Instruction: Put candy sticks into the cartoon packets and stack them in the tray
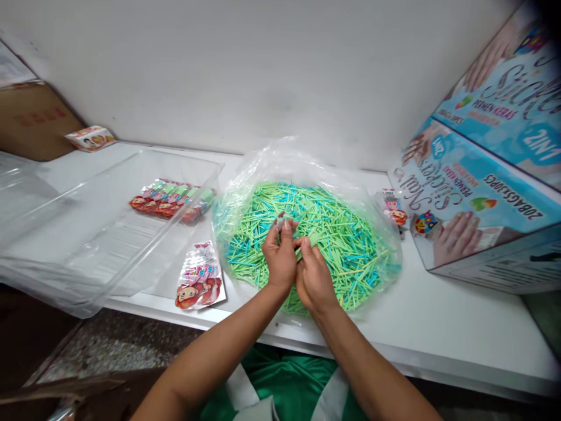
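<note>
My left hand [280,257] is closed on a small clear packet [280,221] with red on it, its top edge showing above the fingers. Beside it, fingers touching or nearly so, my right hand [314,278] is closed around a few thin green sticks [299,252]. Both hands are over a large heap of green and blue sticks [346,234] in an open clear plastic bag [280,155]. Left of the bag, a small stack of printed packets [200,278] with a red-haired cartoon figure lies at the table edge.
A clear plastic tray [109,257] at the left holds a row of filled packets [169,200]. Blue printed boxes [486,193] stand at the right, with another packet [394,207] beside them. A brown carton [39,120] and a small box [90,138] sit at the back left.
</note>
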### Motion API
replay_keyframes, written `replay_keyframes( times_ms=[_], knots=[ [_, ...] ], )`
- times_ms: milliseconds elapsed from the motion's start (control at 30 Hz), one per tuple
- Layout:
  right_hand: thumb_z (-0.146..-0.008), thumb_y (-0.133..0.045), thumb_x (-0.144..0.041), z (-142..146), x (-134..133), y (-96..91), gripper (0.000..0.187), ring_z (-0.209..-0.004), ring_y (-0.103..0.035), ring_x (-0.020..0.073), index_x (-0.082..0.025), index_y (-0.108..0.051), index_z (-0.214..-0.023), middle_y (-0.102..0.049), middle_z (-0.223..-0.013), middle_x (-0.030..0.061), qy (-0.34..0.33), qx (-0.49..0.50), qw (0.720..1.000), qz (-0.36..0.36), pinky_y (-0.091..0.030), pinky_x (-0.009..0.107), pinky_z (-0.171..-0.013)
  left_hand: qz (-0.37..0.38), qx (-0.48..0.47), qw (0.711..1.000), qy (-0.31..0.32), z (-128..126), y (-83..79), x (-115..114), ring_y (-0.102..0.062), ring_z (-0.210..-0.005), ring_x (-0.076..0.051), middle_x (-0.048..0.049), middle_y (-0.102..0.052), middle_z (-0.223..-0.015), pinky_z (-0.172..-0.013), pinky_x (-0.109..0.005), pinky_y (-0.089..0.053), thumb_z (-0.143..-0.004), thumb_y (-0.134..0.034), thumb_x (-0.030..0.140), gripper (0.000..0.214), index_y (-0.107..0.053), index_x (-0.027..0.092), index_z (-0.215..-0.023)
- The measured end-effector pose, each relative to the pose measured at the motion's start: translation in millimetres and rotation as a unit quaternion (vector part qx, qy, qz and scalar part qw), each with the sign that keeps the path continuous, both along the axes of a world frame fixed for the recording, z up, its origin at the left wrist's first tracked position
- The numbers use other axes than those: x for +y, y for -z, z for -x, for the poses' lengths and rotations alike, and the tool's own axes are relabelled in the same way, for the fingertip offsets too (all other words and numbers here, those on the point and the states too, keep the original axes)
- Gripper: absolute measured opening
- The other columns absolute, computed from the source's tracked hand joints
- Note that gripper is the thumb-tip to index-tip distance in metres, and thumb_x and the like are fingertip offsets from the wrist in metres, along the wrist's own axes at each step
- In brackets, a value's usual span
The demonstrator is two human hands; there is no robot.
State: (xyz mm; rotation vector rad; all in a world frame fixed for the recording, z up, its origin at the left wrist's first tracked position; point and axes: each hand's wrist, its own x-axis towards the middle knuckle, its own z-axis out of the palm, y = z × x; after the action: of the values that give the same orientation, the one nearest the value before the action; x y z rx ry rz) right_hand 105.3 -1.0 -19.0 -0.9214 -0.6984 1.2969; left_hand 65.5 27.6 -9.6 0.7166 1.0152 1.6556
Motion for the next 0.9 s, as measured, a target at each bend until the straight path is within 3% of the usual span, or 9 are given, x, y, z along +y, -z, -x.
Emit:
replay_keyframes(
  times_ms=[100, 167, 233, 333, 500, 633, 900],
  knots=[
    [-0.089, -0.044, -0.05, -17, -7, -2.8, 0.03, -0.08, -0.059, 0.0145, -0.021, -0.052, -0.089, -0.063, -0.09, 0.0023, -0.045, -0.158, 0.986, -0.013, -0.048, 0.028, -0.07, 0.037, -0.008, 0.995, 0.09, 15, 2.5, -2, -0.065, -0.063, -0.012, -0.0078, -0.07, -0.086, -0.053, -0.02, -0.05, -0.075, -0.065, 0.043, 0.035, -0.063, 0.014, -0.093],
    [-0.092, -0.037, -0.05, -37, -9, -9.4, 0.032, -0.065, -0.056, 0.0129, -0.021, -0.049, -0.086, -0.06, -0.079, 0.0007, -0.132, -0.279, 0.951, -0.033, -0.046, 0.027, -0.06, 0.055, 0.006, 0.987, 0.153, 30, 2.4, -5, -0.063, -0.055, -0.011, -0.0062, -0.07, -0.081, -0.049, -0.02, -0.047, -0.071, -0.069, 0.043, 0.038, -0.06, 0.015, -0.095],
    [-0.093, -0.036, -0.047, -54, -8, -15.6, 0.028, -0.057, -0.051, 0.012, -0.022, -0.044, -0.083, -0.055, -0.07, -0.0023, -0.168, -0.423, 0.888, -0.068, -0.041, 0.026, -0.056, 0.07, 0.036, 0.979, 0.188, 44, 2.1, -8, -0.063, -0.057, -0.012, -0.0054, -0.07, -0.079, -0.049, -0.019, -0.046, -0.07, -0.071, 0.042, 0.037, -0.059, 0.015, -0.093],
    [-0.095, -0.034, -0.039, -68, -4, -19.8, 0.022, -0.055, -0.047, 0.0135, -0.023, -0.038, -0.08, -0.047, -0.063, -0.0039, -0.152, -0.588, 0.788, -0.103, -0.033, 0.026, -0.053, 0.089, 0.076, 0.972, 0.206, 58, 2.8, -14, -0.064, -0.061, -0.012, -0.0061, -0.07, -0.078, -0.053, -0.019, -0.046, -0.072, -0.069, 0.041, 0.034, -0.061, 0.013, -0.089],
    [-0.096, -0.031, -0.032, -71, -2, -27.1, 0.017, -0.057, -0.048, 0.0152, -0.023, -0.035, -0.082, -0.048, -0.067, -0.0016, -0.183, -0.682, 0.693, -0.146, -0.032, 0.026, -0.055, 0.099, 0.09, 0.959, 0.248, 65, 5.0, -22, -0.064, -0.062, -0.012, -0.0059, -0.07, -0.077, -0.062, -0.024, -0.049, -0.07, -0.07, 0.041, 0.034, -0.067, 0.013, -0.089],
    [-0.096, -0.03, -0.034, -76, -2, -41.7, 0.019, -0.06, -0.05, 0.016, -0.023, -0.037, -0.083, -0.05, -0.07, -0.0001, -0.218, -0.711, 0.649, -0.16, -0.034, 0.027, -0.058, 0.093, 0.088, 0.956, 0.263, 68, 5.4, -26, -0.064, -0.064, -0.013, -0.0058, -0.07, -0.074, -0.067, -0.027, -0.05, -0.064, -0.076, 0.037, 0.029, -0.071, 0.012, -0.079],
    [-0.096, -0.032, -0.036, -79, -2, -59.7, 0.021, -0.058, -0.047, 0.0141, -0.022, -0.037, -0.081, -0.049, -0.067, -0.0013, -0.281, -0.717, 0.619, -0.155, -0.03, 0.025, -0.054, 0.082, 0.146, 0.95, 0.262, 71, 10.5, -27, -0.055, -0.053, -0.01, -0.0005, -0.063, -0.062, -0.052, -0.022, -0.041, -0.064, -0.076, 0.034, 0.023, -0.069, 0.014, -0.073]
  ],
)
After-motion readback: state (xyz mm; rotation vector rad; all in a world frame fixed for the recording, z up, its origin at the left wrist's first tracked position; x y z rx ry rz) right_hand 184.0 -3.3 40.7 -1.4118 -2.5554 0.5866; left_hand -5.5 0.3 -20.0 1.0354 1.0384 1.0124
